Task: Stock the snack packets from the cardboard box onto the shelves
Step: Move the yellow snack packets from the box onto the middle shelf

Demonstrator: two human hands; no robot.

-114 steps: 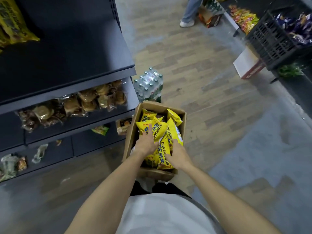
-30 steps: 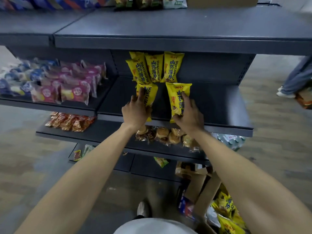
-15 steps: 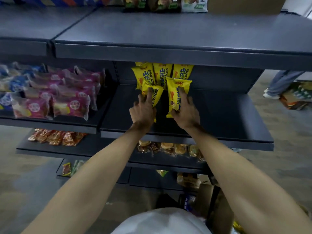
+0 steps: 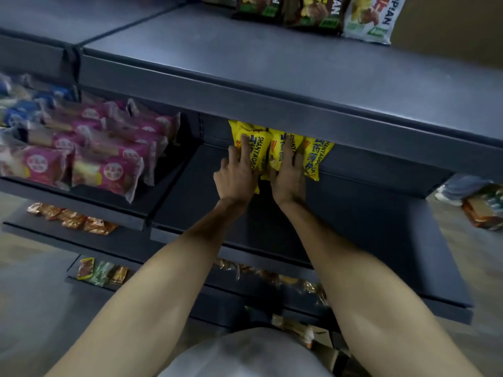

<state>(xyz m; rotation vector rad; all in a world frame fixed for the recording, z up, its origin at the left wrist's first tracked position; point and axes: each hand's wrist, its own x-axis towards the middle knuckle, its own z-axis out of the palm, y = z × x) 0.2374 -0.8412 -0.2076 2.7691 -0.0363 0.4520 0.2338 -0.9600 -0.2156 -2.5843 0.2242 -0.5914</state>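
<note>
From the head camera, both bare arms reach forward to the back of a dark middle shelf (image 4: 353,240). The left hand (image 4: 236,177) lies flat on a yellow packet (image 4: 258,155), fingers (image 4: 246,144) spread and stretched up over its front; it presses the packet rather than gripping round it. The right hand (image 4: 288,179) rests the same way on a second yellow packet (image 4: 281,151) just beside the first, its fingers laid along the front. Whether either thumb curls behind a packet I cannot tell.

Both packets stand nearly upright at the rear of the shelf, touching each other. A third yellow packet (image 4: 318,156) stands just to the right of them, touching the second, and more yellow ones (image 4: 239,127) show behind, partly hidden by the front lip of the upper shelf (image 4: 272,85). The rest of the middle shelf, in front of and to the right of the packets, is bare dark metal.

On the upper shelf, at the top of the view, stand dark green bags (image 4: 310,14) and a white bag (image 4: 373,17). To the left, on the neighbouring bay, pink packets (image 4: 109,148) lie in overlapping rows, with blurred blue ones (image 4: 16,104) behind. Below them lie orange wrappers (image 4: 70,217), and lower still some small mixed packets (image 4: 100,272). Under the middle shelf, clear bags of brown buns (image 4: 285,280) show between the arms. At the far right, a shoe and trouser leg (image 4: 457,186) of another person stand on the floor. The cardboard box is not clearly visible.
</note>
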